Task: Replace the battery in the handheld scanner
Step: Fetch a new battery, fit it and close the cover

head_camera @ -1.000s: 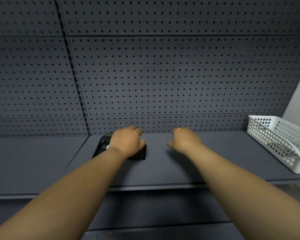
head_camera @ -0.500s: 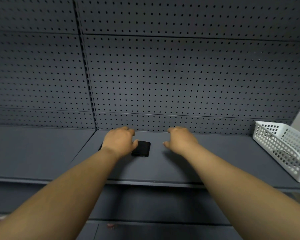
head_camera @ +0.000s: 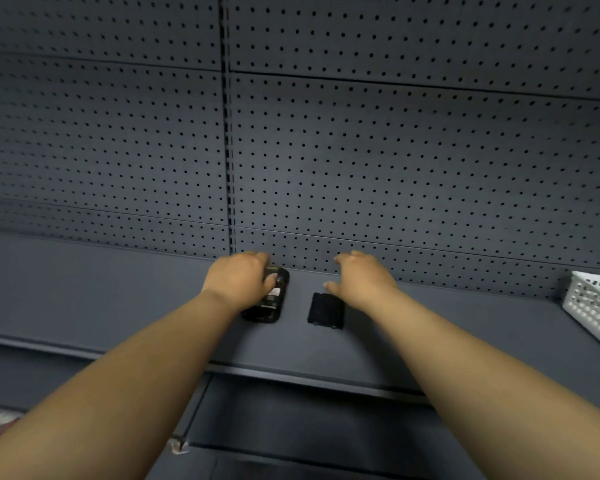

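So I'm looking down at a grey shelf (head_camera: 118,292) with a pegboard wall (head_camera: 395,168) behind it. The scanner (head_camera: 271,299) lies flat near the back of the shelf, back side up with its innards and a little label showing, so I reckon the compartment is open. My left hand (head_camera: 238,280) is draped over its left edge, fingers curled onto it, thumb across the top; looks like a loose hold, not a squeeze. Just beside it on the right lies a flat black rectangle (head_camera: 326,310), cover or battery pack, can't tell which. My right hand (head_camera: 362,277) hovers above its far corner, fingers loose and empty, not touching as far as I can see. A white basket (head_camera: 593,306) sits well apart at the right.

Handling guess: the scanner's rigid plastic, light, a bit slick. I'd pinch it by the long sides and keep off the exposed contacts. The flat piece is thin, so I'd lift it by an edge.
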`<state>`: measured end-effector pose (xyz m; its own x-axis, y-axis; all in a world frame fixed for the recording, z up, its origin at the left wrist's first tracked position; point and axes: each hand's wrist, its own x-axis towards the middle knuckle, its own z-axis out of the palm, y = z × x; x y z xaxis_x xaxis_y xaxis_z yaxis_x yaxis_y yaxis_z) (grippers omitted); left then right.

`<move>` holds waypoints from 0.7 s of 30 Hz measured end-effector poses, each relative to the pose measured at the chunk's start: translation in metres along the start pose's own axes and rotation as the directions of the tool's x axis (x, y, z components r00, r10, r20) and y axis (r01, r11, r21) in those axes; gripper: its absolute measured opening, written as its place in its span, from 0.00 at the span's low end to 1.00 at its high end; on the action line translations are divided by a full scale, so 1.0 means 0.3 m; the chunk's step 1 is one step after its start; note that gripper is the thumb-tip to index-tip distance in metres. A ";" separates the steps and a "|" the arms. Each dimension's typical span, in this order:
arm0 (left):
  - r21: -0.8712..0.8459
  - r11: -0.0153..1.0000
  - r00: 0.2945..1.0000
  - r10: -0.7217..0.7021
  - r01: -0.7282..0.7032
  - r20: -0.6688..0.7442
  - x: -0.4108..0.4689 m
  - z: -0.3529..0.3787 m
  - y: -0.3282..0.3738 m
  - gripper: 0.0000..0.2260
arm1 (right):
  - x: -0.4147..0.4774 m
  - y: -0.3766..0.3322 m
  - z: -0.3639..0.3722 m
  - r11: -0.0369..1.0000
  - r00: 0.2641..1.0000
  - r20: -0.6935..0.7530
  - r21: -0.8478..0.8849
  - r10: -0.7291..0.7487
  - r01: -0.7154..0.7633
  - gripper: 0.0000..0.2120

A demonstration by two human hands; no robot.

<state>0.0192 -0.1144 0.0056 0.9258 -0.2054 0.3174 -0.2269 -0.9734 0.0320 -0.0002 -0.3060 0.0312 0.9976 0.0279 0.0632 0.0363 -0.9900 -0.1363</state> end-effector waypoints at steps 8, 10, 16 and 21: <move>0.027 0.994 0.994 0.109 -0.109 0.013 0.084 0.013 -0.302 0.18 | 0.121 -0.283 0.048 0.997 0.997 -0.012 0.036 0.076 -0.075 0.28; 0.025 0.992 0.992 0.127 -0.127 0.011 0.100 0.015 -0.383 0.18 | 0.145 -0.355 0.064 0.996 0.996 -0.013 0.037 0.087 -0.087 0.29; 0.005 0.986 0.986 0.165 -0.166 0.023 0.101 0.020 -0.603 0.19 | 0.185 -0.557 0.120 0.987 0.989 0.000 0.063 0.146 -0.145 0.26; 0.033 0.982 0.982 0.185 -0.186 0.022 0.081 0.025 -0.731 0.19 | 0.195 -0.683 0.163 0.988 0.990 -0.025 0.063 0.141 -0.140 0.26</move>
<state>0.0937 0.0935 -0.0009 0.8742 -0.3845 0.2965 -0.3851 -0.9210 -0.0588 0.0537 -0.0948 0.0144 0.9909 -0.1159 0.0678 -0.0998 -0.9735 -0.2058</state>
